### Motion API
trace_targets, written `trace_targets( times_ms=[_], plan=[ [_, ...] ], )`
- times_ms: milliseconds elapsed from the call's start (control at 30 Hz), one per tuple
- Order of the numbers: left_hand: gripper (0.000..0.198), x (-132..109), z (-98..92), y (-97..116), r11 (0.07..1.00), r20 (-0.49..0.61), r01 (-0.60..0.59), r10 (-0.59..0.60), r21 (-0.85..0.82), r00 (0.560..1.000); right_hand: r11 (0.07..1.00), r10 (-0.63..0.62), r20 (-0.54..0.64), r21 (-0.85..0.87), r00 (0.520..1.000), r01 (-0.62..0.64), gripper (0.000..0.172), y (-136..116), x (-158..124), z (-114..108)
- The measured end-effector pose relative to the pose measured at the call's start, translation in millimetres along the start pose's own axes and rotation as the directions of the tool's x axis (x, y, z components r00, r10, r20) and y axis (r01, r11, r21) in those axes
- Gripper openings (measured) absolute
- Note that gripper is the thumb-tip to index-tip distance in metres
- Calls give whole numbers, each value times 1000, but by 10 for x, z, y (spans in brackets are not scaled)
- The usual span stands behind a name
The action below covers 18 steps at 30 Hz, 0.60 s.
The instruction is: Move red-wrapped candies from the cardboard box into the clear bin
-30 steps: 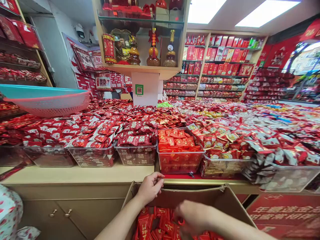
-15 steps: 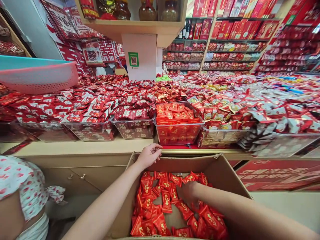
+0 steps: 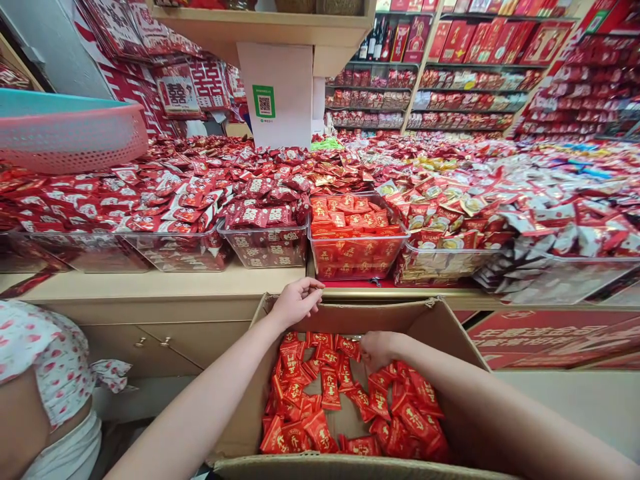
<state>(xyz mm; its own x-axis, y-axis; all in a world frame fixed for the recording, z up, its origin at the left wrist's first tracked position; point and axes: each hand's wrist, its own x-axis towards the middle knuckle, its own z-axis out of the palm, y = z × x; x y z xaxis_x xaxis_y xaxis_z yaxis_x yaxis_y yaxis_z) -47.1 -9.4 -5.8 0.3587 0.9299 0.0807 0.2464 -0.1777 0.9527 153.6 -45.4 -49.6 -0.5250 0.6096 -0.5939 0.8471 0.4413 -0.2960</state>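
Note:
A cardboard box (image 3: 350, 463) stands before me, its bottom partly covered with red wrapped candies (image 3: 330, 388) lettered in gold. My left hand (image 3: 299, 301) is at the box's far edge, fingers loosely curled, with nothing seen in them. Inside the box, near the far wall, my right hand (image 3: 379, 350) reaches down among the candies. Its fingers are bent together, and their tips are partly hidden, so what they hold does not show. Just behind the box, a clear plastic bin (image 3: 359, 257) holds more red candies.
Clear bins of wrapped sweets line the counter (image 3: 200, 285), including a dark red bin (image 3: 265, 247) and a gold bin (image 3: 445, 260). A pink and blue basket (image 3: 75, 137) is at the left. A person in a patterned top (image 3: 55, 373) is close by on my left.
My right hand has moved up and left, toward the box's far wall, uncovering candies beneath it. My left hand stays at the far edge. The view has tilted slightly downward.

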Motion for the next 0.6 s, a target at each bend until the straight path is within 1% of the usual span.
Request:
trace_targets(
  times_ms=[33, 67, 100, 133, 167, 200, 233, 267, 300, 333, 367, 433, 467, 533, 600],
  plan=[
    [23, -17, 8, 13, 1000, 18, 0, 0, 2, 1000, 1000, -18, -2, 15, 1000, 18, 4, 2, -43, -51],
    [24, -38, 21, 32, 1000, 49, 6, -6, 1, 999, 998, -46, -16, 50, 999, 47, 9, 0, -92, -108],
    [25, -61, 38, 59, 1000, 94, 19, -18, -3, 995, 989, -88, -51, 114, 995, 93, 14, -10, -145, -169],
    [28, -86, 59, 92, 999, 155, 34, -31, -11, 987, 965, -140, -114, 206, 984, 161, 16, -28, -202, -230],
    [31, -113, 83, 130, 999, 226, 43, -38, -20, 973, 916, -188, -202, 318, 961, 246, 17, -55, -258, -289],
    [33, -138, 106, 170, 999, 300, 43, -31, -33, 953, 834, -215, -304, 437, 928, 336, 18, -89, -310, -340],
    [35, -162, 129, 210, 998, 374, 35, -15, -46, 927, 728, -210, -406, 543, 889, 419, 19, -125, -355, -382],
    [36, -182, 150, 247, 998, 442, 33, -4, -59, 897, 619, -177, -488, 621, 855, 482, 20, -160, -389, -413],
    [36, -198, 168, 278, 996, 501, 49, -6, -73, 866, 530, -128, -542, 670, 831, 519, 21, -189, -411, -433],
    [37, -208, 183, 302, 992, 544, 83, -21, -90, 839, 462, -73, -580, 702, 811, 543, 22, -211, -421, -443],
    [38, -212, 196, 317, 985, 568, 132, -45, -113, 822, 410, -17, -610, 719, 792, 562, 24, -223, -420, -446],
    [40, -207, 216, 327, 954, 571, 238, -94, -183, 816, 330, 62, -634, 742, 771, 583, 28, -221, -396, -440],
    [40, -200, 224, 325, 933, 558, 277, -107, -230, 823, 292, 86, -626, 760, 775, 581, 30, -213, -380, -436],
    [39, -185, 238, 315, 890, 538, 329, -118, -316, 835, 221, 103, -589, 799, 801, 559, 34, -196, -354, -435],
    [38, -177, 249, 306, 851, 544, 373, -127, -370, 829, 171, 114, -573, 816, 812, 552, 34, -189, -342, -444]
  ],
)
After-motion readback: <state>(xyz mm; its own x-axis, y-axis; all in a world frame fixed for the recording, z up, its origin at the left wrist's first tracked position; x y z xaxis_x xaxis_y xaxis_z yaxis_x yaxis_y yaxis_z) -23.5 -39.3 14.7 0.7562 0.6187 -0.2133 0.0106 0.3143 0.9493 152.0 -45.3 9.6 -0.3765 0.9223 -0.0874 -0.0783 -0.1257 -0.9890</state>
